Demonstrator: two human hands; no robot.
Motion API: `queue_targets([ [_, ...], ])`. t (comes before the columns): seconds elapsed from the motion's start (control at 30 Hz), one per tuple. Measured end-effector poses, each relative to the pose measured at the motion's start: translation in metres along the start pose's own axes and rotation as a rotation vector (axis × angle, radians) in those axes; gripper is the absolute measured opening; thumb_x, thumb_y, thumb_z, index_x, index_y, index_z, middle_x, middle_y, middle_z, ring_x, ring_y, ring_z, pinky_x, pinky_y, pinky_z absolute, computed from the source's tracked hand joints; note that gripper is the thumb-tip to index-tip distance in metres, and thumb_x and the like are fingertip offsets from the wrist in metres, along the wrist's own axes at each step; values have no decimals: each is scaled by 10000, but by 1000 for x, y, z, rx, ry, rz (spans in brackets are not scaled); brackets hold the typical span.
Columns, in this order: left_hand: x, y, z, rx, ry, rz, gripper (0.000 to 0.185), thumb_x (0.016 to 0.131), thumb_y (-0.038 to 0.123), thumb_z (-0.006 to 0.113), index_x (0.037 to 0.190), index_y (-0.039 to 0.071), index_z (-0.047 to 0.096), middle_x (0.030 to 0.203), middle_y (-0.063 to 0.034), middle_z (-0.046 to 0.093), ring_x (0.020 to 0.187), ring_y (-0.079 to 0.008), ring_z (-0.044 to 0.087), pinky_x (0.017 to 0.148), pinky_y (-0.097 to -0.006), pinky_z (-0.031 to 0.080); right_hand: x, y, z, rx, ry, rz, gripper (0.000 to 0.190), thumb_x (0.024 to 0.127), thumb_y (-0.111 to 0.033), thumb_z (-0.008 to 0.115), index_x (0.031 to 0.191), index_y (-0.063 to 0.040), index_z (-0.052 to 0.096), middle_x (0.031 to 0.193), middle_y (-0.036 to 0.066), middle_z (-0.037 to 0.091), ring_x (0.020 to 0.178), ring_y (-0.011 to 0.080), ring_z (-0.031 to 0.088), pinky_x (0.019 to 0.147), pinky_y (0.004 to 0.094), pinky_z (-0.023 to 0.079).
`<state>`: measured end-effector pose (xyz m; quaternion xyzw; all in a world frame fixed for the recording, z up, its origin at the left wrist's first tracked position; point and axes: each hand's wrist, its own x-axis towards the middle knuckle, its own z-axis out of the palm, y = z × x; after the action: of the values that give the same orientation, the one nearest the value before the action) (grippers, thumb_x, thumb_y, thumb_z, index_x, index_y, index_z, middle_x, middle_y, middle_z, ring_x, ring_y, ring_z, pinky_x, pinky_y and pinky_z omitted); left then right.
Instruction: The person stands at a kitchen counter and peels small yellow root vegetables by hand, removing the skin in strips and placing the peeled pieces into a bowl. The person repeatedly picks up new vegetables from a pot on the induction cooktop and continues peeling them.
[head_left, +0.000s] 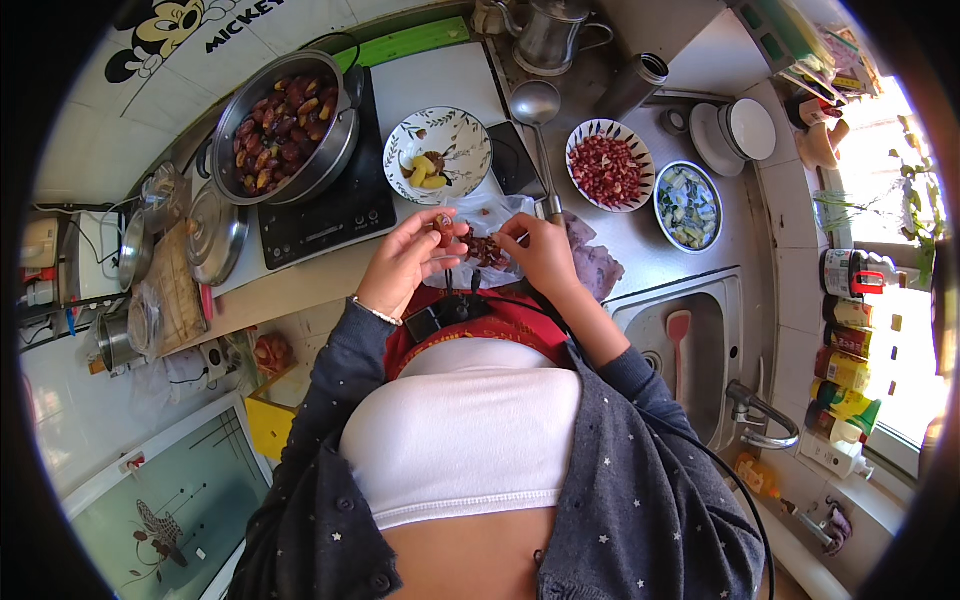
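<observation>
My left hand (397, 262) holds a reddish-brown date (444, 226) upright between the thumb and fingers. Just right of it, my right hand (546, 251) has its thumb and forefinger brought together over dark red skin scraps (486, 251). Whether a scrap is pinched there is too small to tell. The scraps lie on a clear plastic bag (491, 208) at the counter's front edge. Beyond my hands, a leaf-patterned bowl (466, 139) contains several yellow peeled pieces (427, 176) and a brown bit. A steel pot (330, 166) full of dates (285, 124) sits at the back left.
The pot rests on a black induction cooktop (315, 236). To the right are a ladle (536, 105), a bowl of chopped red pieces (611, 169), a bowl of cut greens (688, 206), a purple cloth (596, 259) and a sink (731, 300). A kettle (551, 34) stands behind.
</observation>
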<state>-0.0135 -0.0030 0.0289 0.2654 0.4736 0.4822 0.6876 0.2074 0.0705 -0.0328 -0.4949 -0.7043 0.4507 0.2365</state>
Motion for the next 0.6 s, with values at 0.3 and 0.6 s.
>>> queue_targets([
  [0.3, -1, -11, -3, -18, -51, -25, 458, 994, -7, 480, 1450, 29, 456, 1344, -132, 599, 1111, -187, 651, 983, -326, 526, 0, -1, 13, -301, 35, -94, 146, 894, -188, 662, 973, -138, 774, 879, 127, 738, 792, 340, 710, 729, 430, 568],
  [0.6, -3, -13, 3, 11, -42, 15, 416, 1028, 80, 569, 1435, 34, 491, 1292, -106, 638, 1073, -160, 664, 935, -290, 546, 0, 3, 22, -276, 111, -277, 151, 885, -159, 669, 985, -159, 782, 949, 83, 744, 883, 308, 704, 758, 419, 564],
])
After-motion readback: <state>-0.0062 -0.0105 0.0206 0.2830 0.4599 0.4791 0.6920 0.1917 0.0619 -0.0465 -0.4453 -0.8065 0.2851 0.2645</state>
